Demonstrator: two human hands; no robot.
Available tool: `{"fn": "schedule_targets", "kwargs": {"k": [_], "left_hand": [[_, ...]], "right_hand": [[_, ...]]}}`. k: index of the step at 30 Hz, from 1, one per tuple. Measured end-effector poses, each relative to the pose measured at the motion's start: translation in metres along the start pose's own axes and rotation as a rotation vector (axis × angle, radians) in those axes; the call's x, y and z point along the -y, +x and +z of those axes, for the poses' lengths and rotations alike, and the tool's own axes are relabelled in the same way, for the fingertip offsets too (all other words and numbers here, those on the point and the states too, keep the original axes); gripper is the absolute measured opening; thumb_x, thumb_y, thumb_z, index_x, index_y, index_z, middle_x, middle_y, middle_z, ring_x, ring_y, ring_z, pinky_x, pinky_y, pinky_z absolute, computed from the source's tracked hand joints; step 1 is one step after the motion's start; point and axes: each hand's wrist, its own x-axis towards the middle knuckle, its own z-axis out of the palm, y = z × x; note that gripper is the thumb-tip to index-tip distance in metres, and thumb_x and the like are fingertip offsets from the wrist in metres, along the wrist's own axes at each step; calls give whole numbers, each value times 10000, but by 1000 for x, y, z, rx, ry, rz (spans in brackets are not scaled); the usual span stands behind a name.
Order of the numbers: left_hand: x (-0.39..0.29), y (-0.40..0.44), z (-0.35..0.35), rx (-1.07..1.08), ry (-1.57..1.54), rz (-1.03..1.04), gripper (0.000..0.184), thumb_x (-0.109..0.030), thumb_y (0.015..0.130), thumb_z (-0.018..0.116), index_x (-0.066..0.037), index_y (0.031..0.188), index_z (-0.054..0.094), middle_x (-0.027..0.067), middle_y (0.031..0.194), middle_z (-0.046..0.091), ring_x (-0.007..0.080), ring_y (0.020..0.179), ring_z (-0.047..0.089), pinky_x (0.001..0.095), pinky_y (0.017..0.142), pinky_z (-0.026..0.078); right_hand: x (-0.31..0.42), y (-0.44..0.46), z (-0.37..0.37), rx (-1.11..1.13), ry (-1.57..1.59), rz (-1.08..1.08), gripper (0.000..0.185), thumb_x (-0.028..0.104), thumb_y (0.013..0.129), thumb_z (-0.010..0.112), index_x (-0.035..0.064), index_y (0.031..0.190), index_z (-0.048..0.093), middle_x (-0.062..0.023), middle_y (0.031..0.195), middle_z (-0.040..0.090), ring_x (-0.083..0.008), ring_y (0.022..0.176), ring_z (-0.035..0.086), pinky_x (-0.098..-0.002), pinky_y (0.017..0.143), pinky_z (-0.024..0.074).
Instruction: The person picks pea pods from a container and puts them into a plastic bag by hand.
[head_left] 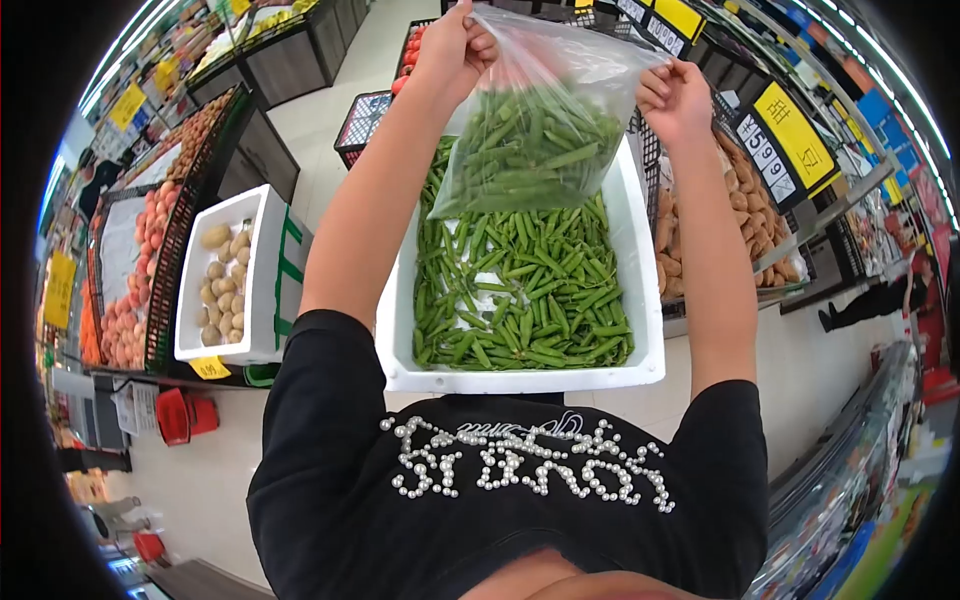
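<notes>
A clear plastic bag [540,140], bulging with green pea pods, hangs stretched between my two hands above a white foam box. My left hand [460,52] is closed on the bag's upper left corner. On the other side, my right hand [677,100] pinches the upper right corner. Loose pea pods [545,290] cover most of the bottom of the foam box [520,380], with pale patches showing between them. The bag hides the far end of the box.
To the left stands a white foam box [262,240] of potatoes, beside crates of peaches [125,340]. Brown produce [750,215] lies right, under a yellow price sign [795,130]. Red shopping baskets [188,415] sit on the floor. A person in dark trousers [880,300] is far right.
</notes>
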Motion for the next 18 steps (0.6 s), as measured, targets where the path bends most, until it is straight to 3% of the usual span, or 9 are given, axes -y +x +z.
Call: {"fn": "schedule_targets", "kwargs": {"k": [1, 4, 9, 13, 18], "left_hand": [[-1, -4, 13, -158, 63, 20, 409, -299, 1046, 478, -128, 701, 339, -23, 599, 249, 136, 539, 313, 300, 501, 288], [18, 2, -26, -167, -23, -92, 429, -294, 1025, 539, -160, 676, 327, -49, 570, 243, 102, 498, 269, 261, 480, 273], [9, -16, -30, -289, -38, -30, 442, -323, 1022, 547, -180, 675, 314, -61, 557, 184, 92, 475, 229, 261, 458, 233], [24, -47, -58, -230, 17, -38, 450, -402, 1045, 477, -167, 688, 337, -52, 568, 215, 99, 491, 234, 267, 474, 233], [67, -82, -96, -263, 8, -119, 463, -434, 1053, 438, -153, 693, 361, -29, 590, 274, 128, 547, 305, 290, 522, 287]], "right_hand": [[-7, 2, -2, -43, 2, 17, 200, 159, 916, 495, 77, 733, 491, -12, 648, 466, -119, 489, 377, -269, 447, 303], [-33, 10, -33, -99, 60, 87, 187, 158, 916, 503, 80, 747, 485, -15, 662, 474, -117, 487, 377, -273, 454, 308], [-39, -12, -4, -89, 16, 70, 231, 167, 954, 511, 77, 741, 503, 6, 625, 475, -106, 490, 388, -266, 465, 323], [-48, -26, -5, -80, -100, 120, 178, 165, 937, 523, 77, 783, 525, -34, 695, 541, -145, 552, 421, -296, 509, 344], [-69, -33, -26, -27, -61, 207, 186, 166, 949, 505, 62, 795, 505, -38, 699, 524, -153, 577, 429, -304, 545, 366]]}}
